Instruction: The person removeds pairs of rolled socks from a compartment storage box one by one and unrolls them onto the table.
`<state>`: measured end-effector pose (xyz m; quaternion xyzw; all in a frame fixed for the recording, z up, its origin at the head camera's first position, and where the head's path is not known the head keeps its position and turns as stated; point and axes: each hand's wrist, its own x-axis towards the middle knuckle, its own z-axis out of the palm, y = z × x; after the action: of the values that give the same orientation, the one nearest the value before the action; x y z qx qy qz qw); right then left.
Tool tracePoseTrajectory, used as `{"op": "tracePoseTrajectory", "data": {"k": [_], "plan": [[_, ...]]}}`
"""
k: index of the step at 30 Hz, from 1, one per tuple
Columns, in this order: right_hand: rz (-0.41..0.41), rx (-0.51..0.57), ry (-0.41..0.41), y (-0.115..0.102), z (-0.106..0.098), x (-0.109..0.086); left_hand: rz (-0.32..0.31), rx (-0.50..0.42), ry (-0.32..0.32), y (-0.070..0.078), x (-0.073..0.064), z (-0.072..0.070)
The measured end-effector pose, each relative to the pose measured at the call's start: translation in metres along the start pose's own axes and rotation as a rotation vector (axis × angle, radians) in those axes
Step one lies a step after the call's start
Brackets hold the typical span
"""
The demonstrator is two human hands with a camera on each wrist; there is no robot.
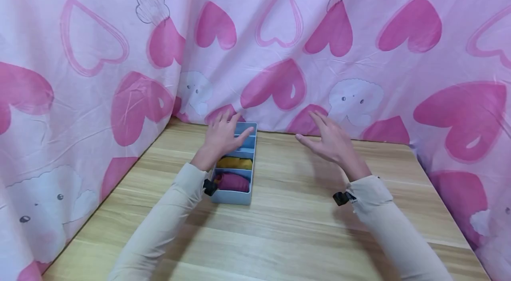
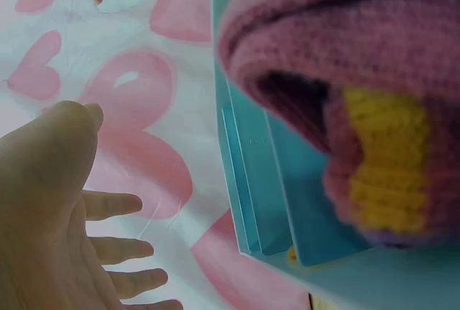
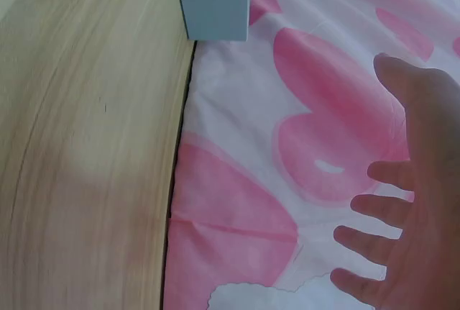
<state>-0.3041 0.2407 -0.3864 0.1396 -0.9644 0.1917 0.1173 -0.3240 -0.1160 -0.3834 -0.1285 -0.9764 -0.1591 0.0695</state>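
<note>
On the wood-grain counter (image 1: 295, 232), blue divided storage box (image 1: 231, 197): folded maroon knit bundle (image 1: 234, 182) in nearest compartment, mustard fabric bundle (image 1: 235, 163) in the next. Left hand (image 1: 221, 138) raised by the box's left side; right hand (image 1: 330, 141) raised, well apart to the right. Both grips released, fingers extended, thumbs spread.

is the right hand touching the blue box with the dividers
Apart. The head view shows it: wooden tabletop is plainly visible between the thumb tip of the right hand and the near long side of the blue box.
</note>
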Motion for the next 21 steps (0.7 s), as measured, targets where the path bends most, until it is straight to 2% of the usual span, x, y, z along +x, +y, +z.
{"op": "tracePoseTrajectory", "data": {"k": [4, 11, 21], "plan": [[-0.021, 0.014, 0.031, -0.005, 0.003, -0.002, 0.013, -0.027, 0.007, -0.004, -0.004, -0.002], [-0.048, 0.044, 0.042, -0.013, 0.007, -0.004, -0.014, -0.057, -0.017, -0.010, -0.013, -0.001], [-0.121, 0.084, 0.058, -0.032, 0.008, -0.010, -0.045, -0.148, -0.035, -0.030, -0.023, 0.016]]}}
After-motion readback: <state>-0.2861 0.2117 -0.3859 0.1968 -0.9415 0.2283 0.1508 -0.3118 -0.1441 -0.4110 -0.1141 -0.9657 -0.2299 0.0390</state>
